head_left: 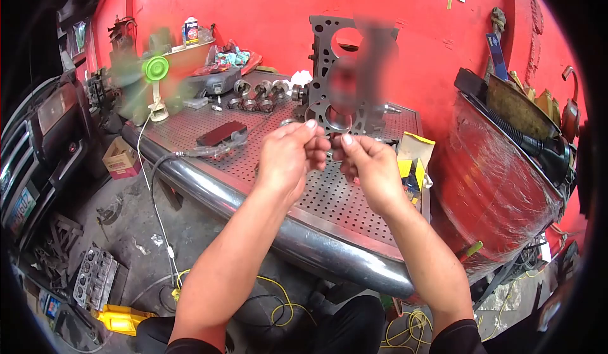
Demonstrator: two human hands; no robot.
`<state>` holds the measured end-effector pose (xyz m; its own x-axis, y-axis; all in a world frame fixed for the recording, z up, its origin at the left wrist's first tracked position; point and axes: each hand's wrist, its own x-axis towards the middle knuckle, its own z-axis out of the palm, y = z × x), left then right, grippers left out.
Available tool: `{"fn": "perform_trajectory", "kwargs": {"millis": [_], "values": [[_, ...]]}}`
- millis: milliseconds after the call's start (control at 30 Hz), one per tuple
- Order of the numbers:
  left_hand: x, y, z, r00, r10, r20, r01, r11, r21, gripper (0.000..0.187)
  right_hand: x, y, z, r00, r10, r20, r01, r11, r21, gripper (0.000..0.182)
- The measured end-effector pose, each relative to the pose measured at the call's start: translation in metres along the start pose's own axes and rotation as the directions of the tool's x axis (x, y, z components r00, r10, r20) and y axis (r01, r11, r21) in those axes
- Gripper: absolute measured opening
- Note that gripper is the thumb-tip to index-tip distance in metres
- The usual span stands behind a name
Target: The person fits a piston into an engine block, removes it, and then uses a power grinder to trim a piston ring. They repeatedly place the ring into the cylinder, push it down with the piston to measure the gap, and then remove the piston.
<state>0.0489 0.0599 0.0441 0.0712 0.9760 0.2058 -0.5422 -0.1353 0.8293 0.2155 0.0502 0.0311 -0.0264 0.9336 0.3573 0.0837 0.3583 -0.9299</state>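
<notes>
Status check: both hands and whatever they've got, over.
Left hand and right hand raised together over the perforated bench, fingertips pinching something too small to make out. Gasket stands just behind. Nothing between the hands.

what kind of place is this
Most likely a car repair workshop. A head gasket leans on the red wall, a perforated metal workbench carries engine parts, and a cylinder head lies on the floor beside a car front.
</notes>
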Motion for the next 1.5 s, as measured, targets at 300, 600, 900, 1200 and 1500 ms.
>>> {"fn": "perform_trajectory", "kwargs": {"millis": [300,600,900,1200,1500], "values": [[0.108,-0.013,0.042,0.992,-0.017,-0.128,0.031,0.994,0.109,0.018,0.084,-0.003,-0.005,0.975,0.059,-0.212,0.010,0.951,0.310,0.023],[0.136,-0.010,0.061,0.979,0.062,-0.194,-0.016,0.973,0.229,0.018,0.122,0.005,-0.007,0.959,0.027,-0.281,0.033,0.978,0.207,0.022],[0.138,-0.003,0.019,0.945,0.327,0.018,-0.015,-0.010,1.000,0.066,0.132,0.015,-0.022,0.891,-0.224,-0.394,-0.108,0.740,-0.664,0.049],[0.072,-0.017,-0.086,0.991,-0.059,-0.122,0.092,-0.367,0.926,0.068,0.097,0.070,0.007,0.968,-0.164,-0.190,-0.012,0.726,-0.688,0.055],[0.076,-0.047,-0.069,0.965,0.043,-0.258,0.261,-0.253,0.932,0.063,0.083,0.097,0.053,0.952,0.299,0.070,-0.281,0.940,-0.195,0.068]]}}
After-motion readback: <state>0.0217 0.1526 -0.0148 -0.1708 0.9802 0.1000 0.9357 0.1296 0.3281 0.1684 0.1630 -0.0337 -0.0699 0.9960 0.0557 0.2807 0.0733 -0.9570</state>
